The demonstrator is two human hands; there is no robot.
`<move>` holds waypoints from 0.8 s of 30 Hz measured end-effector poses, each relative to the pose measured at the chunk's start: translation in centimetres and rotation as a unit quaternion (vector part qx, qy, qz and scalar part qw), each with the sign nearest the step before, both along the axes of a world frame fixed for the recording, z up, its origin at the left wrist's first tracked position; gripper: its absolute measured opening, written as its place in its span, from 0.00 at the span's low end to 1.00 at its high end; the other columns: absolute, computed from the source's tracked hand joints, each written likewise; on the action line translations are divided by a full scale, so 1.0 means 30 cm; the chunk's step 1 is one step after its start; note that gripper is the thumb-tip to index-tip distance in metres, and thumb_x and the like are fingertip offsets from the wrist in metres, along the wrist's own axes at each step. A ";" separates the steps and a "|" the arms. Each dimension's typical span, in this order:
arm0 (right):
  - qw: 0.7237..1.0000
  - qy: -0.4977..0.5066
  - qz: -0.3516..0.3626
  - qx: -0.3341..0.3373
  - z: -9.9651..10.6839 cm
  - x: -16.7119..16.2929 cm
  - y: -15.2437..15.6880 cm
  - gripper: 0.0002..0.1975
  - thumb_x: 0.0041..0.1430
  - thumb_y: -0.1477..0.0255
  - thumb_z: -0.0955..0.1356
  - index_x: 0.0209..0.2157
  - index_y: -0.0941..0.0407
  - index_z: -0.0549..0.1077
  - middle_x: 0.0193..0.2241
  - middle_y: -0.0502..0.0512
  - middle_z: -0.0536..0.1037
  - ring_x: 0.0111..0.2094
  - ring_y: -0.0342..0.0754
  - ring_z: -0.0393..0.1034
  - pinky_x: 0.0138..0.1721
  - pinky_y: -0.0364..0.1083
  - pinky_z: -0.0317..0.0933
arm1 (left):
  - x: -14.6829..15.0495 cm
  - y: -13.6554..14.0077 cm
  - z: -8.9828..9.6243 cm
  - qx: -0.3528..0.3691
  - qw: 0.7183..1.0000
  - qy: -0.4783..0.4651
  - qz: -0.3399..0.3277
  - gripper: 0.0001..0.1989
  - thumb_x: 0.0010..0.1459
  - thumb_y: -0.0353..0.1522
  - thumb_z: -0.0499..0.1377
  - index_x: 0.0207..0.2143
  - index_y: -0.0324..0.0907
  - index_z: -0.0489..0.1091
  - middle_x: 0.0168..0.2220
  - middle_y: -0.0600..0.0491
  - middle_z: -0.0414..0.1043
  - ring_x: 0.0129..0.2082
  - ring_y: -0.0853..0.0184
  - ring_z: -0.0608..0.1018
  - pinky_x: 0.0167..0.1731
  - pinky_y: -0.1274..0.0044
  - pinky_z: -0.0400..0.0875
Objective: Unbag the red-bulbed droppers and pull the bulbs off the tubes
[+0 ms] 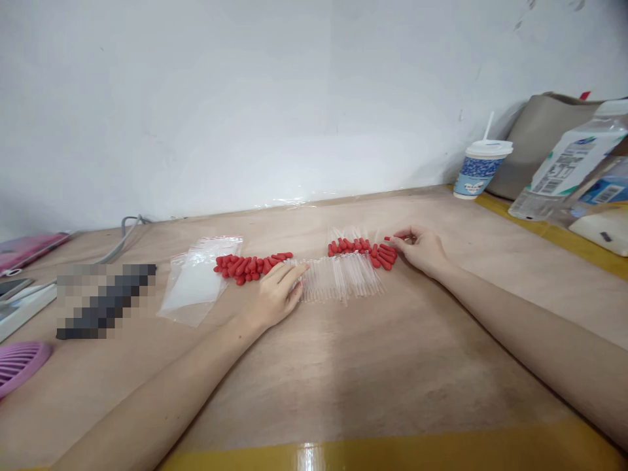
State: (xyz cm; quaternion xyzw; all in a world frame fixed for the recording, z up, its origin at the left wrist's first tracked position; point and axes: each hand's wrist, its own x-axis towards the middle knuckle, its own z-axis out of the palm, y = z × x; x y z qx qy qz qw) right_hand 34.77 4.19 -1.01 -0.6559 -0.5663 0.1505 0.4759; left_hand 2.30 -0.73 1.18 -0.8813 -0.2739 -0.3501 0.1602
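Observation:
A row of thin clear dropper tubes (338, 278) lies side by side in the middle of the table. My left hand (280, 294) rests at the left end of this row, palm down, its fingers stretched over the tube ends. Just beyond it is a pile of red rubber dropper bulbs (240, 267). My right hand (422, 248) is closed in a pinch on a small red rubber bulb (387, 239); its far side is hidden by the fingers. Close by lie several loose red bulbs (384, 255). Behind the tubes, more droppers (348, 246) carry red bulbs.
Clear zip bags (200, 278) lie left of the red pile. Farther left are a blurred dark object (108, 301), a cable (115, 245) and a pink fan (22, 366). At right stand a paper cup (478, 171), a plastic bottle (564, 163) and a grey bag (530, 131).

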 end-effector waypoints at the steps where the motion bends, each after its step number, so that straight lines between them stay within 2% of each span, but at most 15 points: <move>1: 1.000 -0.002 0.006 -0.005 -0.003 0.002 0.004 0.10 0.46 0.65 0.68 0.30 0.57 0.72 0.23 0.52 0.73 0.24 0.43 0.65 0.26 0.43 0.58 | 0.001 -0.007 0.003 -0.009 1.000 0.000 -0.003 0.13 0.57 0.27 0.52 0.46 0.38 0.64 0.34 0.48 0.70 0.32 0.67 0.72 0.35 0.74 0.70; 7: 0.999 -0.012 0.039 -0.013 -0.025 0.018 0.027 0.10 0.48 0.66 0.67 0.31 0.56 0.72 0.26 0.52 0.75 0.26 0.43 0.67 0.29 0.43 0.60 | 0.001 -0.030 0.020 -0.076 0.997 -0.005 -0.017 0.13 0.54 0.36 0.58 0.41 0.39 0.68 0.33 0.48 0.71 0.35 0.65 0.72 0.36 0.71 0.70; 11: 0.996 -0.037 0.061 -0.044 -0.030 0.029 0.037 0.09 0.50 0.65 0.66 0.29 0.55 0.74 0.25 0.52 0.76 0.27 0.45 0.68 0.32 0.45 0.60 | -0.005 -0.033 0.030 -0.127 0.992 0.005 -0.022 0.16 0.52 0.39 0.60 0.40 0.39 0.70 0.37 0.47 0.71 0.40 0.62 0.72 0.42 0.67 0.70; 15: 0.996 -0.024 0.069 -0.051 -0.038 0.034 0.046 0.12 0.55 0.67 0.61 0.34 0.55 0.74 0.34 0.53 0.77 0.35 0.46 0.70 0.40 0.45 0.61 | -0.015 -0.030 0.031 -0.177 0.984 0.028 -0.015 0.17 0.52 0.39 0.60 0.43 0.41 0.70 0.46 0.46 0.70 0.50 0.59 0.69 0.49 0.65 0.66; 17: 0.996 -0.012 0.071 -0.054 -0.040 0.036 0.050 0.13 0.56 0.67 0.61 0.36 0.55 0.74 0.36 0.54 0.77 0.36 0.45 0.70 0.40 0.44 0.61 | -0.018 -0.028 0.028 -0.194 0.980 0.035 -0.014 0.17 0.54 0.39 0.59 0.45 0.41 0.69 0.48 0.46 0.69 0.52 0.59 0.68 0.50 0.65 0.66; 20: 0.995 0.006 0.070 -0.067 -0.032 0.047 0.065 0.11 0.53 0.66 0.64 0.34 0.56 0.74 0.31 0.53 0.78 0.30 0.44 0.70 0.34 0.43 0.63 | -0.021 -0.027 0.024 -0.209 0.977 0.029 -0.017 0.15 0.55 0.38 0.58 0.43 0.41 0.70 0.45 0.47 0.71 0.50 0.60 0.70 0.50 0.66 0.66; 24: 0.997 0.007 0.050 -0.058 -0.007 0.066 0.127 0.09 0.42 0.65 0.70 0.20 0.57 0.74 0.15 0.51 0.72 0.19 0.44 0.66 0.21 0.43 0.61 | -0.023 -0.028 0.022 -0.204 0.979 0.010 -0.022 0.14 0.54 0.38 0.59 0.41 0.40 0.70 0.43 0.47 0.72 0.47 0.61 0.72 0.48 0.67 0.68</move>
